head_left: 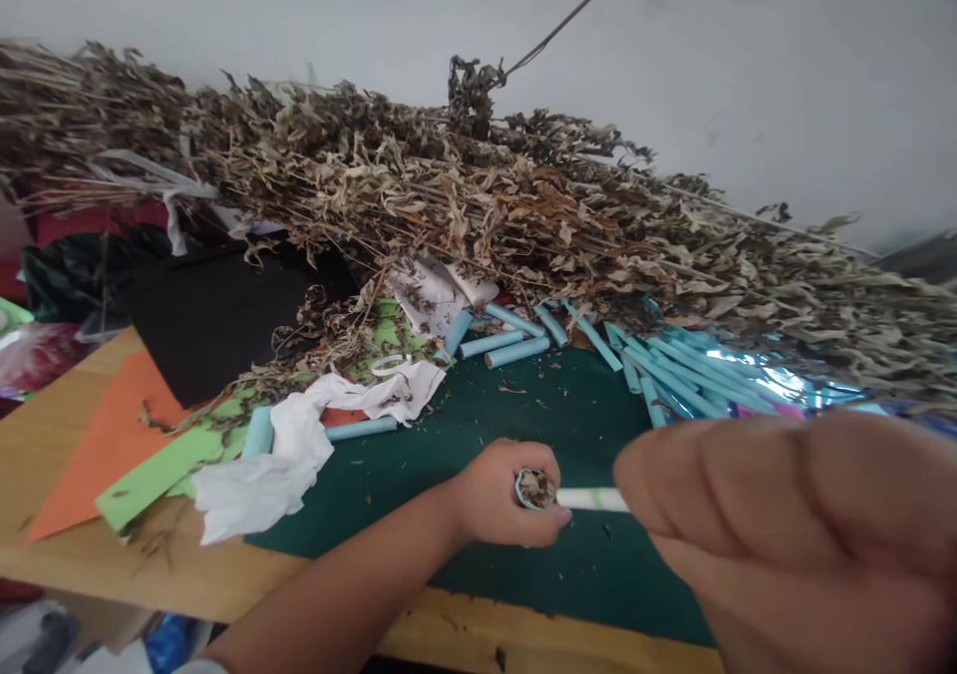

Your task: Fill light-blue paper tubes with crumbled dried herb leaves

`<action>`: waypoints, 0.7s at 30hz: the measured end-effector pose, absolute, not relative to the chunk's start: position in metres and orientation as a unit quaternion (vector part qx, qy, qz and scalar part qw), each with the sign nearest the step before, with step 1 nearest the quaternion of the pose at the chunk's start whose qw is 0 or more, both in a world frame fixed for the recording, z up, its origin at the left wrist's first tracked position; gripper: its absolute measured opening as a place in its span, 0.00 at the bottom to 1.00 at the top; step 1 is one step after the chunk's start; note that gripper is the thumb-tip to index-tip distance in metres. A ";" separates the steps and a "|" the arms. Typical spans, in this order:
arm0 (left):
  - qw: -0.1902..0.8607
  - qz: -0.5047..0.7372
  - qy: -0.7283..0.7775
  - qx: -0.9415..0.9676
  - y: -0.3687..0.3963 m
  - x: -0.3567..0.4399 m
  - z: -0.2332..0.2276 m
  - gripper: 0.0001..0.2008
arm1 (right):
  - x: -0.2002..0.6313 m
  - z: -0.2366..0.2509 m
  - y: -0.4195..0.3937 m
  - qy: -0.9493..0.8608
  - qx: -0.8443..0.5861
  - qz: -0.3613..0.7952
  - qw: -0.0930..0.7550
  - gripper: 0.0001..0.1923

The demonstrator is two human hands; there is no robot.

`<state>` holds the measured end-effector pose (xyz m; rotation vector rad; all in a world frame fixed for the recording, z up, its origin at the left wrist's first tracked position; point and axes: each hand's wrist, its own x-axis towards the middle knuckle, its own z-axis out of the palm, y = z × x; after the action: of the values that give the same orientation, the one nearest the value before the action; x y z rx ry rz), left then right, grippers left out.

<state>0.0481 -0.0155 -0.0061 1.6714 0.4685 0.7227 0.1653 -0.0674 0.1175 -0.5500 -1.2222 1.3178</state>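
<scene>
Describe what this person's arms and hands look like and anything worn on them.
Both hands are bare: no gloves, rings or watch show. The left hand has a bare forearm, with a hint of pale fabric at the bottom edge, perhaps a sleeve. The right hand sits close to the camera, large and blurred.

Blurred right hand (793, 534) cut off by the frame edge, its fingers hiding most of the white stick (590, 500).

A great heap of dried, leafy stalks (478, 205) lies across the back of the wooden table (67, 435) — brown, brittle, piled against the wall. Below it, pale blue paper tubes (515, 345) scatter over a dark green mat (538, 405). Crumpled white tissue (284, 445) — possibly cloth — rests beside orange paper (105, 445) and a green paper strip (157, 475).
</scene>
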 end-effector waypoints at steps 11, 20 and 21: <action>0.583 0.305 0.213 0.722 -0.015 0.047 -0.006 0.07 | 0.158 0.113 -0.056 -0.513 -0.216 0.582 0.593 0.24; 0.618 0.300 0.211 0.695 -0.016 0.048 -0.003 0.07 | 0.145 0.115 -0.058 -0.459 -0.225 0.527 0.678 0.23; 0.618 0.300 0.211 0.696 -0.016 0.048 -0.003 0.07 | 0.145 0.115 -0.058 -0.466 -0.221 0.533 0.671 0.23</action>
<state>0.0480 -0.0161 -0.0028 1.6014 0.4864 0.6900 0.1451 -0.0576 0.1155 -0.4986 -1.0502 1.2008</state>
